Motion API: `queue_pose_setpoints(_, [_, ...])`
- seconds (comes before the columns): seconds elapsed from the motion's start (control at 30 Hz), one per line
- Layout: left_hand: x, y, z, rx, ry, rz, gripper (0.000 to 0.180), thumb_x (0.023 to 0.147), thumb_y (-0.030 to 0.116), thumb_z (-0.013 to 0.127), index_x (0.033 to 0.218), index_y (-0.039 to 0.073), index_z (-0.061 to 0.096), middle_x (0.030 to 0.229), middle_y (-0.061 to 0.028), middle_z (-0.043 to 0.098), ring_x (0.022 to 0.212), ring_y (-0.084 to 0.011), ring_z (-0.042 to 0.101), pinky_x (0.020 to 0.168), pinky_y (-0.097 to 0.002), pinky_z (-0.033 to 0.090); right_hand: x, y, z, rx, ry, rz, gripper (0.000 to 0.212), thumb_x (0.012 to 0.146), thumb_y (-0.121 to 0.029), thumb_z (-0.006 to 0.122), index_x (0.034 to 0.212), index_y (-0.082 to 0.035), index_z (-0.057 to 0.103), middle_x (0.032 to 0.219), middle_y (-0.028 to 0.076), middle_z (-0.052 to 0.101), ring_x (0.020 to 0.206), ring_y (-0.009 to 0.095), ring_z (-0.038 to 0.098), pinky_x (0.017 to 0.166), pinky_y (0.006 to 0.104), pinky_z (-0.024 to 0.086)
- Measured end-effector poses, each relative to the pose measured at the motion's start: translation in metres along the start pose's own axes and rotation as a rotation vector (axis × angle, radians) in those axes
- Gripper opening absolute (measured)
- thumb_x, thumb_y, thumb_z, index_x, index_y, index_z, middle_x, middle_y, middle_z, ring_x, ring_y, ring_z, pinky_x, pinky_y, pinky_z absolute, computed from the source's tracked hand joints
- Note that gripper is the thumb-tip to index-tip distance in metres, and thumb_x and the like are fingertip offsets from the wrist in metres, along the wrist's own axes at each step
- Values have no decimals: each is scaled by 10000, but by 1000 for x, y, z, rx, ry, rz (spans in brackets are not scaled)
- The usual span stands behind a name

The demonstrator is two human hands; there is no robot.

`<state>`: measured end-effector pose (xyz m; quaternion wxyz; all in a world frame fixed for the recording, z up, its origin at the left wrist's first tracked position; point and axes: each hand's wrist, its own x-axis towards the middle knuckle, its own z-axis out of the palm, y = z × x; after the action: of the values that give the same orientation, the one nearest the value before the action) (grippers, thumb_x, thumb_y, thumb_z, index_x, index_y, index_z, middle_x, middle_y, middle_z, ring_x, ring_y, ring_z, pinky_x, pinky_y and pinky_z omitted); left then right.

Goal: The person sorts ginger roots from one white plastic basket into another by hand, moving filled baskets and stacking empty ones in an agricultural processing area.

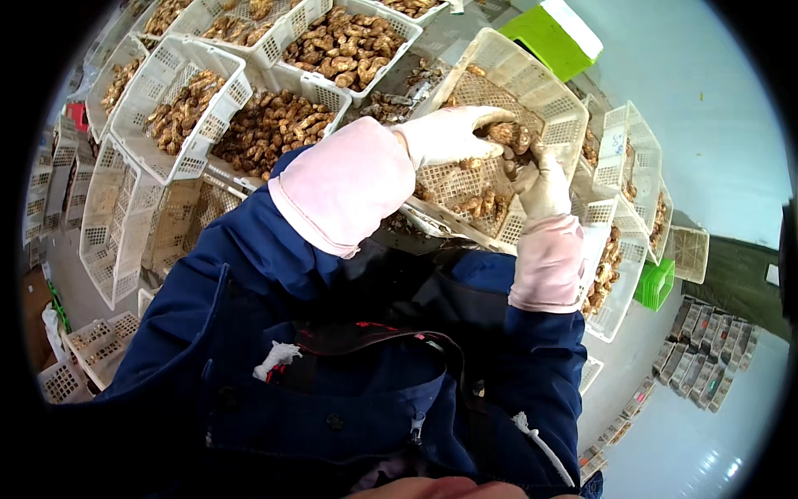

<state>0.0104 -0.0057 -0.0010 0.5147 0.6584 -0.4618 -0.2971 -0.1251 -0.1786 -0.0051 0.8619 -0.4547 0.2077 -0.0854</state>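
My left hand [453, 135], in a pale work glove, reaches over a worn white plastic crate [568, 110]. Between its thumb and fingers sits a brown, ringed, knobby tuber [503, 133]. My right hand [544, 187], gloved likewise, is closed around tubers right beside it, inside the same crate; its fingertips are partly hidden. More tubers [482, 205] lie loose on the crate's mesh bottom, below the left hand. The crate tilts, its near corner close to my knees. Pink sleeve covers [345, 187] wrap both forearms.
White crates heaped with tubers [345, 46] stand at the upper left, some stacked. Further crates [628, 158] line the right side. A green box with a white lid [553, 37] stands behind the crate. Green baskets [655, 283] and stacked grey crates [706, 349] are farther right.
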Motion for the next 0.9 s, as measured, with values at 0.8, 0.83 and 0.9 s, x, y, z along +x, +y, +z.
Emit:
queue_pose_setpoints(0.8, [-7,31,-7,-269,65,-479,630,971,583,428,1010,-4,651,840,-94,699,665,-172,669,597,-285,512,-9,11,28,-232,177,-225,289,953,-185,564,1183,-11,574,1006,55,639,861,166,618,663,299,514])
queue_pose_setpoints(0.83, [-10,28,-10,-312,124,-437,593,966,552,471,1060,-15,618,870,-102,698,672,-169,667,595,-278,513,-10,12,36,-178,207,-196,294,943,-167,579,1190,-9,566,1008,56,637,868,165,621,671,298,517])
queue_pose_setpoints(0.9, [-6,19,-7,-361,159,-374,576,957,524,518,1145,-16,589,955,-113,687,716,-157,662,604,-275,516,-11,13,41,-198,235,-159,353,903,-143,639,1207,4,539,1026,66,640,906,187,638,723,302,530])
